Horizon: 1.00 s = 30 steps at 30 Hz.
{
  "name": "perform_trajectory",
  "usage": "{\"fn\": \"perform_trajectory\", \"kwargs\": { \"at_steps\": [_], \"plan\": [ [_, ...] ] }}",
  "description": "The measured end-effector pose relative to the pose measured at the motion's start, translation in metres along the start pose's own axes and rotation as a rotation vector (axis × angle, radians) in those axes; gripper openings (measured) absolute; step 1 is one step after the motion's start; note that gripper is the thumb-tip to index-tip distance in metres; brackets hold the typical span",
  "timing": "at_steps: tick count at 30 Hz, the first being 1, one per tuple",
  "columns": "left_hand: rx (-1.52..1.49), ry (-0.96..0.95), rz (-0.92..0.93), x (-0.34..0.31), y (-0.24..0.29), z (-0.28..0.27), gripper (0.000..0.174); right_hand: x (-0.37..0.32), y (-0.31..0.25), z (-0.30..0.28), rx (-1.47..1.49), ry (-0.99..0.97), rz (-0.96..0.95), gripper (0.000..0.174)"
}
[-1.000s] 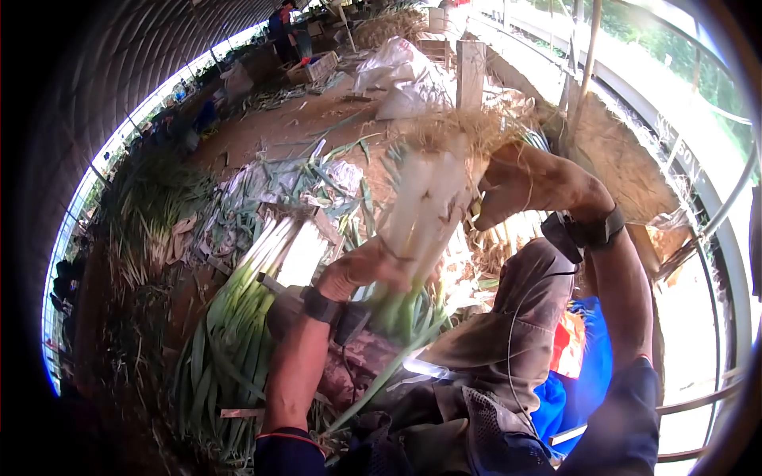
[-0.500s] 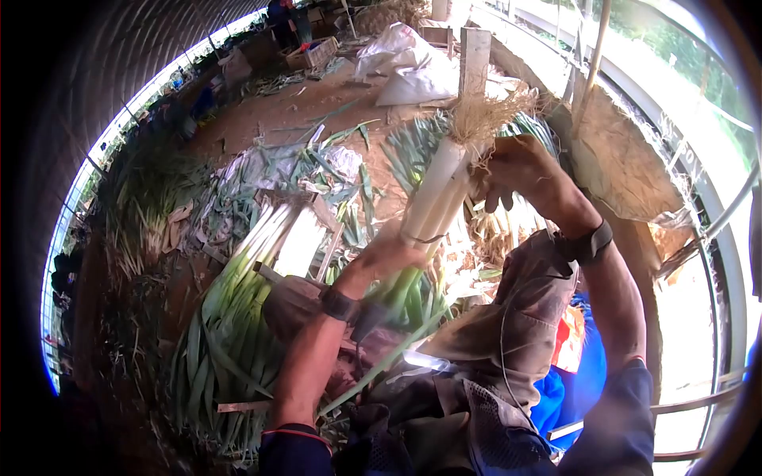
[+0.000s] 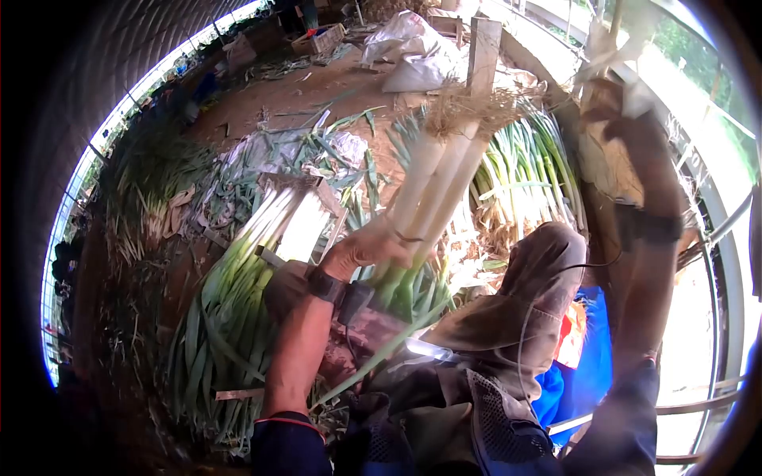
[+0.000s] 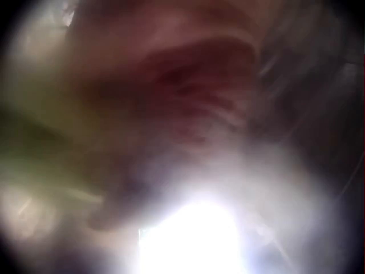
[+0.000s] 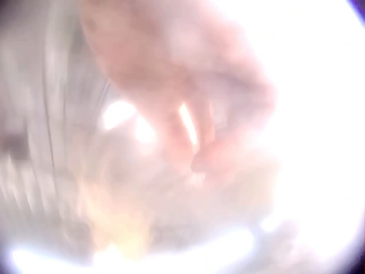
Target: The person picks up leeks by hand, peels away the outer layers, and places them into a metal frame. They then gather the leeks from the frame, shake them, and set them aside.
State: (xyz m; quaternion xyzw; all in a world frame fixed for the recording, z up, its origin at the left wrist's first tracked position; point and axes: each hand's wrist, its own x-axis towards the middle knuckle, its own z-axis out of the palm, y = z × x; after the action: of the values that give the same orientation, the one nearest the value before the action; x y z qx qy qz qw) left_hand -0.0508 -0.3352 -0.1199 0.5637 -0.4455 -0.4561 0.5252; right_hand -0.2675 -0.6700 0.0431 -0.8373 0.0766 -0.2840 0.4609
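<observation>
Roots uppermost, a bundle of thick white stalks [image 3: 435, 184] leans over the lap in the head view. My left hand [image 3: 371, 247] grips it low down, where white turns to green; the left wrist view shows this hand [image 4: 171, 85] very blurred beside a green patch. Brown stringy roots [image 3: 476, 111] spread at the bundle's top. Off to the right and apart from the bundle is my right hand [image 3: 623, 111], smeared by motion, with pale blurred scraps close to it. In the right wrist view its fingers [image 5: 214, 154] bend toward one another, overexposed; whether they pinch anything is unclear.
Green-topped stalks [image 3: 238, 309] lie in a pile at the left, and more [image 3: 532, 163] lie behind the right knee. A wooden post [image 3: 483, 59] stands beyond the roots, near white sacks [image 3: 417, 59]. Metal rails [image 3: 726, 262] run along the right side.
My right hand has moved away from the upper stalks, out to the right. The left hand still grips the bundle, which has shifted only slightly.
</observation>
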Motion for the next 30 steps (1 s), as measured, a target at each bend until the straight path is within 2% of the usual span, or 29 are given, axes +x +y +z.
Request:
{"fn": "perform_trajectory", "kwargs": {
  "at_steps": [1,2,3,4,6,7,8,11,13,16,17,18,19,20,21,22,23,25,26,27,28,29,30],
  "plan": [
    [-0.019,-0.029,-0.006,-0.003,0.012,0.007,0.066,0.007,0.007,0.029,-0.411,0.067,0.316,0.036],
    [-0.041,-0.061,-0.015,-0.006,0.022,0.012,0.066,0.003,-0.026,0.061,-0.329,-0.221,0.361,0.041],
    [-0.040,-0.097,-0.075,-0.009,0.028,0.014,0.066,-0.001,-0.019,0.072,-0.363,-0.414,0.270,0.045],
    [-0.039,-0.097,-0.079,-0.006,0.024,0.015,0.066,-0.004,0.039,0.074,0.412,-0.642,-0.111,0.049],
    [-0.020,-0.304,0.007,0.005,0.004,0.013,0.066,0.007,0.094,0.105,0.245,-0.606,-0.694,0.052],
    [-0.053,-0.382,-0.093,0.012,-0.013,0.006,0.066,0.000,0.093,0.103,0.273,-0.612,-0.571,0.051],
    [-0.055,-0.382,-0.091,0.015,-0.026,0.002,0.066,-0.004,0.089,0.099,0.354,-0.580,-0.415,0.049],
    [0.063,-0.291,-0.112,0.011,-0.038,-0.004,0.059,-0.004,0.076,0.080,0.628,-0.415,-0.151,0.044],
    [0.093,-0.323,0.026,0.006,-0.021,0.000,0.059,0.008,0.062,0.060,0.771,-0.306,-0.105,0.040],
    [-0.055,-0.263,0.032,-0.005,0.002,0.003,0.057,0.028,0.044,0.029,0.845,-0.204,-0.094,0.036],
    [-0.084,-0.294,0.178,0.002,-0.009,-0.003,0.065,0.031,0.045,0.026,0.843,-0.204,-0.094,0.036],
    [-0.083,-0.295,0.178,-0.001,-0.001,-0.003,0.065,0.034,0.046,0.024,0.266,-0.077,-0.105,0.036],
    [-0.098,-0.189,0.179,-0.008,0.014,-0.002,0.063,0.040,0.049,0.020,-0.312,0.052,-0.109,0.036],
    [-0.115,-0.083,0.178,-0.013,0.021,-0.003,0.061,0.050,0.100,0.004,0.319,-0.451,0.093,0.053],
    [-0.102,-0.011,0.203,-0.011,0.025,-0.004,0.057,0.026,0.077,0.031,-0.360,-0.408,-0.039,0.064],
    [0.021,0.071,0.115,-0.013,0.031,-0.011,0.057,0.002,0.054,0.063,-1.031,-0.335,-0.173,0.075],
    [0.004,0.118,0.108,-0.012,0.042,-0.010,0.058,0.000,0.055,0.077,-1.018,-0.317,-0.129,0.093],
    [-0.011,0.169,0.099,-0.013,0.063,-0.009,0.060,0.003,0.030,0.109,-0.725,-0.288,-0.232,0.089],
    [-0.016,0.184,0.121,-0.013,0.071,-0.009,0.059,0.008,0.017,0.129,-0.406,-0.368,-0.135,0.090],
    [-0.019,0.196,0.146,-0.011,0.079,-0.009,0.059,0.010,0.004,0.144,-0.405,-0.363,-0.134,0.090],
    [-0.016,0.192,0.149,-0.004,0.084,-0.004,0.059,0.013,-0.008,0.157,-0.044,-0.495,-0.163,0.089],
    [-0.052,0.154,0.270,0.006,0.087,0.004,0.056,0.016,-0.020,0.172,0.323,-0.622,-0.189,0.092],
    [-0.089,0.118,0.387,0.010,0.088,0.008,0.053,0.017,-0.031,0.189,0.422,-0.581,-0.076,0.077]
  ]
}}
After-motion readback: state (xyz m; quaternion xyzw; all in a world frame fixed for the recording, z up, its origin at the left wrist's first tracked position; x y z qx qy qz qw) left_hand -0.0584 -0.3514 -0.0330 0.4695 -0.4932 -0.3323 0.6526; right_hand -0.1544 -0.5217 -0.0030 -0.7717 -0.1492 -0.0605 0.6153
